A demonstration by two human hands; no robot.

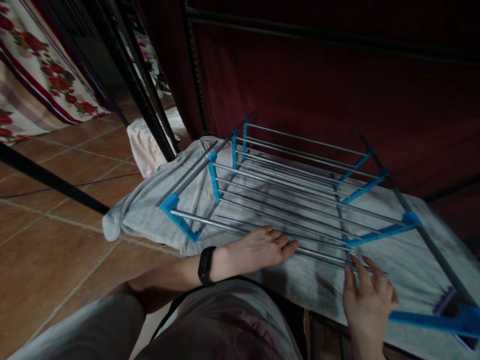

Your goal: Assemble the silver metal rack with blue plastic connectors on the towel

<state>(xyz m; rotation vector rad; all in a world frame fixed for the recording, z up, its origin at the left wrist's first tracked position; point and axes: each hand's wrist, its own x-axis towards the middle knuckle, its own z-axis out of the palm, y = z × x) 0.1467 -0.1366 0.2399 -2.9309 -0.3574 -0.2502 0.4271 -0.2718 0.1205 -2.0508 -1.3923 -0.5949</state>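
Both hands lie open and flat, grasping nothing: the left hand (258, 248) and the right hand (365, 295) touch the near rods of the drying rack (285, 192) (blue-jointed), standing over a grey towel (150, 205).

Left hand (258, 250) flat on grey towel (150, 210), right hand (369, 295) fingertips touching drying rack (292, 195) rods — tiled floor (56, 240).
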